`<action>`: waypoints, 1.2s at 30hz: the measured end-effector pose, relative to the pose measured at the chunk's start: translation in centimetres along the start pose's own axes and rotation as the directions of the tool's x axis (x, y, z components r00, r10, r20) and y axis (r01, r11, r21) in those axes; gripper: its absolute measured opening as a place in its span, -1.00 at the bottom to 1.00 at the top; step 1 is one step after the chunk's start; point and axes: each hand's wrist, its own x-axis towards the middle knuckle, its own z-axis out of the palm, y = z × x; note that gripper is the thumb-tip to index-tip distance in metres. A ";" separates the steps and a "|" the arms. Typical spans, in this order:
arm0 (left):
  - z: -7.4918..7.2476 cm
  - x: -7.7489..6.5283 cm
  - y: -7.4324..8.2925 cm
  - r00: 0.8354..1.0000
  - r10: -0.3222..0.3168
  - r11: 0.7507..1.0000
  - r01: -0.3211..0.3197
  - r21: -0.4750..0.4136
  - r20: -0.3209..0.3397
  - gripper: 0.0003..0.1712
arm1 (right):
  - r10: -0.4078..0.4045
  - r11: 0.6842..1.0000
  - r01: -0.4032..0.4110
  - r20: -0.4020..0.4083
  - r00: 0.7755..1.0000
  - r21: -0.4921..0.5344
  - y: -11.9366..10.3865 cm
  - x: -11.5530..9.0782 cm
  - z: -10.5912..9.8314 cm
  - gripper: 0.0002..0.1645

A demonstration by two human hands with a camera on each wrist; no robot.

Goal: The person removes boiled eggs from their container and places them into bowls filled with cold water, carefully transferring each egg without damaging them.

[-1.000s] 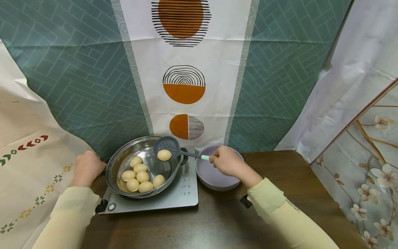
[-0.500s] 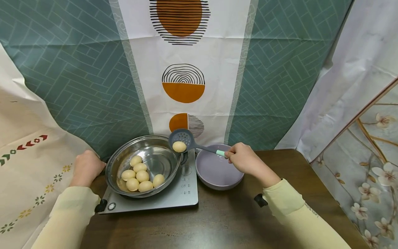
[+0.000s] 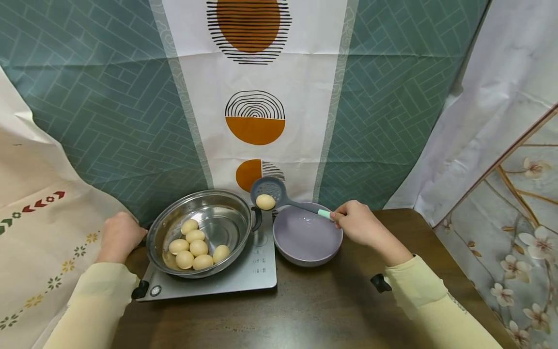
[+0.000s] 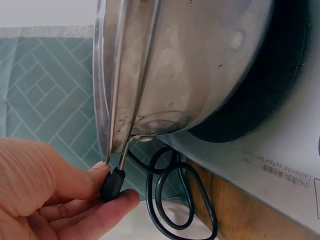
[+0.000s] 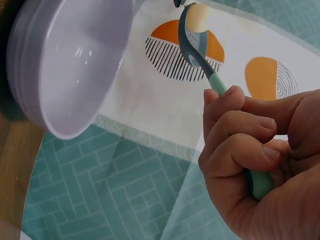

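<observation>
My right hand (image 3: 358, 223) grips the mint-green handle of a grey slotted skimmer (image 3: 297, 204). One pale yellow egg (image 3: 265, 202) rides in its perforated bowl, raised over the gap between the pan and the lilac bowl (image 3: 307, 237). In the right wrist view the fingers (image 5: 240, 155) curl round the handle. On the left, my left hand (image 3: 121, 237) pinches the black-covered handle (image 4: 113, 184) of the steel pan (image 3: 231, 228) between thumb and fingers. Several more eggs (image 3: 198, 247) lie in the pan's near-left part.
Beneath the pan is a silver induction cooker (image 3: 261, 276) on a dark wooden table (image 3: 279, 320). A black cable (image 4: 187, 200) loops beside the cooker. Patterned cloth (image 3: 379, 97) hangs close behind the pan and bowl. The pan's right handle (image 3: 257, 219) juts toward the bowl.
My right hand has moved right, carrying the skimmer and egg from above the pan past its right rim to near the lilac bowl. The left hand stays on the pan handle.
</observation>
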 end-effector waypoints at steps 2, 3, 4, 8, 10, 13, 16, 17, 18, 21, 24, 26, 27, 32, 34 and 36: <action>0.1 -0.1 -0.1 1.000 -0.003 1.000 0.003 -0.001 0.003 -0.68 | -0.001 1.000 0.001 -0.008 1.000 -0.007 0.5 -0.1 -0.1 -0.65; 0.1 -0.1 -0.1 1.000 -0.004 1.000 0.004 0.000 0.005 -0.67 | -0.001 1.000 0.000 -0.009 1.000 -0.012 0.7 -0.2 -0.2 -0.64; 0.1 -0.1 -0.1 1.000 -0.003 1.000 0.003 0.002 0.004 -0.67 | 0.001 1.000 -0.002 -0.007 1.000 -0.014 1.0 -0.3 -0.2 -0.63; 0.1 -0.2 -0.2 1.000 0.006 1.000 -0.006 0.010 -0.008 -0.66 | 0.003 1.000 -0.004 -0.014 1.000 -0.025 2.0 -0.6 -0.3 -0.63; 0.1 -0.2 -0.2 1.000 0.007 1.000 -0.007 0.012 -0.011 -0.66 | 0.005 1.000 -0.005 -0.017 1.000 -0.025 2.4 -0.7 -0.4 -0.63; 0.1 -0.2 -0.2 1.000 0.001 1.000 -0.001 0.009 -0.009 -0.67 | 0.004 0.999 -0.005 -0.025 1.000 -0.032 2.9 -1.0 -0.6 -0.64; 0.1 -0.3 -0.2 1.000 -0.009 1.000 0.009 0.005 -0.002 -0.67 | 0.007 0.999 -0.008 -0.025 1.000 -0.038 3.4 -1.4 -0.8 -0.64; 0.1 -0.3 -0.2 1.000 -0.013 1.000 0.013 0.003 0.000 -0.67 | 0.007 0.999 -0.008 -0.026 1.000 -0.037 3.6 -1.5 -0.8 -0.64; 0.1 -0.4 -0.2 1.000 -0.014 1.000 0.014 0.004 0.001 -0.67 | 0.009 0.999 -0.010 -0.025 1.000 -0.037 3.8 -1.6 -0.9 -0.65; 0.1 -0.4 -0.2 1.000 -0.020 1.000 0.020 0.003 0.003 -0.68 | 0.013 1.000 -0.014 -0.018 1.000 -0.027 4.3 -1.9 -0.9 -0.65; 0.0 -0.3 -0.2 1.000 -0.024 1.000 0.024 -0.001 0.008 -0.67 | 0.013 1.000 -0.013 -0.011 1.000 -0.016 4.8 -2.0 -0.9 -0.65; 0.0 -0.3 -0.2 1.000 -0.022 1.000 0.022 0.001 0.006 -0.66 | 0.013 1.000 -0.013 -0.007 1.000 -0.009 5.2 -2.1 -0.8 -0.65; 0.0 -0.2 -0.2 1.000 -0.023 1.000 0.023 0.001 0.007 -0.66 | 0.017 1.000 -0.017 -0.007 1.000 -0.008 5.4 -2.2 -0.8 -0.65; 0.0 0.1 -0.1 0.999 -0.030 1.000 0.030 0.007 0.016 -0.67 | 0.029 0.999 -0.029 0.002 1.000 -0.016 6.4 -2.3 -0.6 -0.66; 0.0 0.1 -0.1 0.999 -0.038 0.999 0.038 0.004 0.021 -0.68 | 0.031 0.999 -0.031 0.005 1.000 -0.022 6.7 -2.3 -0.6 -0.66; 0.0 0.1 -0.1 0.999 -0.041 0.999 0.041 -0.005 0.023 -0.69 | 0.023 0.999 -0.023 0.006 1.000 -0.027 7.0 -2.2 -0.6 -0.67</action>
